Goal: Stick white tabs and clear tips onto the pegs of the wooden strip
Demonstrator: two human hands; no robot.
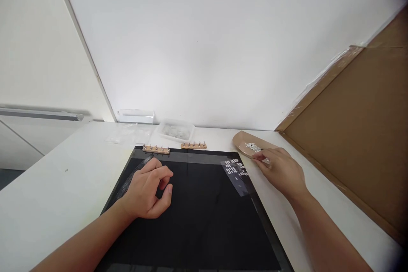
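Our right hand [282, 169] sits at about two o'clock from the middle of the black mat [197, 216], just off the mat's right edge, with the fingertips pinched narrow. A small white piece seems to show between them, but it is too tiny for us to say whether it is held. Those fingertips reach to eleven o'clock, toward the little pile of white pieces [253, 147] lying on the brown paper scrap [244, 141]. The pile is just beside the fingertips, almost touching, so this hand is plainly the nearer one; the other hand is well apart from it, across the mat.

Our left hand [149, 189] rests on the mat at about ten o'clock from its middle, loosely curled with thumb and forefinger close together. We cannot tell whether it holds anything.

Between the two hands, at one o'clock on the mat, lies a clear sheet with rows of white pieces [236, 171]; its long axis runs from eleven to five o'clock. It is just to the left of our right hand. Along the mat's far edge at twelve o'clock two small wooden strips with pins [174, 148] lie end to end, running left to right. Behind them stands a clear plastic tray [176, 130], and a cardboard sheet [357, 131] leans at three o'clock.
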